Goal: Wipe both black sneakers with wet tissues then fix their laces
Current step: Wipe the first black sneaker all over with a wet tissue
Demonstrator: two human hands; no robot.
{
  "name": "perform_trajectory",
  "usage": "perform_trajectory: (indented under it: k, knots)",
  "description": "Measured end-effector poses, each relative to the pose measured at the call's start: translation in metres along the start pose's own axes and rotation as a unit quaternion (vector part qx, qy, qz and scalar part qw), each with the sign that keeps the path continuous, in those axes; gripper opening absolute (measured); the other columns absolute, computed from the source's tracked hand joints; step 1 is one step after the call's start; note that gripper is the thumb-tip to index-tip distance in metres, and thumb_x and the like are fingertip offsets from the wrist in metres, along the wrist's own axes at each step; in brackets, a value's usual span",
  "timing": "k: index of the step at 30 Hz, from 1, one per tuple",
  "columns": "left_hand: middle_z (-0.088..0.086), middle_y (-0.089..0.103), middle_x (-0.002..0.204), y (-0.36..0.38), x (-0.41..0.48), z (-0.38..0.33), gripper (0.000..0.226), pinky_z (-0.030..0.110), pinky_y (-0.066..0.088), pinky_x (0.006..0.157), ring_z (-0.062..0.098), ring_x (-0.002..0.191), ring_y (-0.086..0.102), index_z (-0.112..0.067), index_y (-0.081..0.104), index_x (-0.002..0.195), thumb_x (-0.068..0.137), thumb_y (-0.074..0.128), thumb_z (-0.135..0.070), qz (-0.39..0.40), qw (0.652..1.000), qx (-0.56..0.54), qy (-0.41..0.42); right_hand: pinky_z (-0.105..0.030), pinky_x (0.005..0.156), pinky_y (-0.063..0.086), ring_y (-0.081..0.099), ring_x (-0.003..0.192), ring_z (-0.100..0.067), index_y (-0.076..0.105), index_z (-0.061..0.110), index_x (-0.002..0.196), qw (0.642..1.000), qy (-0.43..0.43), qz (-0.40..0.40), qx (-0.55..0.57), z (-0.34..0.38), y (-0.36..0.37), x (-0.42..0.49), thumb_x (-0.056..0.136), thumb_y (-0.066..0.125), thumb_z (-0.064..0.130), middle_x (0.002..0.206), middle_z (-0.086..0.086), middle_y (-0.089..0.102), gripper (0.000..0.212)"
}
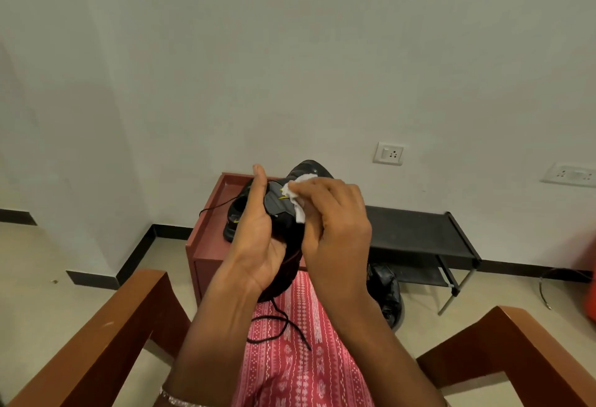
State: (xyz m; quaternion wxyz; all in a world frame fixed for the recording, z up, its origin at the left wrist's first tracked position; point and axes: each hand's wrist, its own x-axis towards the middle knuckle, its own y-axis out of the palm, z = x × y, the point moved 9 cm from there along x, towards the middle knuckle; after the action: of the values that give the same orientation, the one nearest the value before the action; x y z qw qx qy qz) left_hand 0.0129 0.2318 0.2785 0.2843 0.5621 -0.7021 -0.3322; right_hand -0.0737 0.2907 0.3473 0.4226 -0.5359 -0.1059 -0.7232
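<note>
From my feed, my left hand (258,239) and right hand (335,229) cover most of the held sneaker (283,210), the second sneaker (233,226) on the red table (206,245) shows only a sliver, and both chair armrests (106,335) run off the bottom edge.

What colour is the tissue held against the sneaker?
White; the tissue shows best in the head view, pinched by the right hand.

Domestic room: plain white wall (290,51) with switch sockets (389,153), tiled floor (48,261), wooden armchair arms (106,326), low shoe rack (419,232), small red-brown table (206,245).
</note>
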Motion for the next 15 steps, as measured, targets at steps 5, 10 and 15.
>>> perform_trajectory:
  k: [5,10,15]
  knots:
    - [0.021,0.071,0.112,-0.001,0.001,0.002,0.085,0.036,0.06,0.085,0.028,0.102,0.071,-0.003,0.079,0.096,0.091,0.03,-0.073,-0.001,0.999,0.01,-0.033,-0.029,0.086,0.053,0.061,0.102,-0.014,0.073,0.008,0.11,1.0,0.019,-0.001,0.017,-0.006,-0.003,-0.043,0.094,0.058,0.005,0.106,-0.001,0.067,0.022]
    - [0.018,0.072,0.109,0.013,-0.006,0.012,0.077,0.031,0.06,0.084,0.024,0.103,0.071,-0.001,0.078,0.096,0.092,0.038,-0.067,0.002,0.999,-0.031,-0.042,-0.027,0.083,0.05,0.06,0.099,-0.015,0.075,0.012,0.105,1.0,0.01,-0.007,0.021,0.001,-0.005,-0.001,0.096,0.054,0.015,0.103,0.001,0.069,0.023]
    - [0.006,0.073,0.091,0.021,-0.009,0.019,0.063,0.026,0.059,0.072,0.016,0.088,0.073,-0.006,0.078,0.088,0.091,0.046,-0.06,0.024,0.995,-0.087,-0.047,-0.023,0.084,0.046,0.058,0.1,-0.016,0.075,0.013,0.102,0.999,-0.011,0.025,0.027,0.014,-0.001,0.013,0.094,0.051,0.017,0.103,0.002,0.068,0.025]
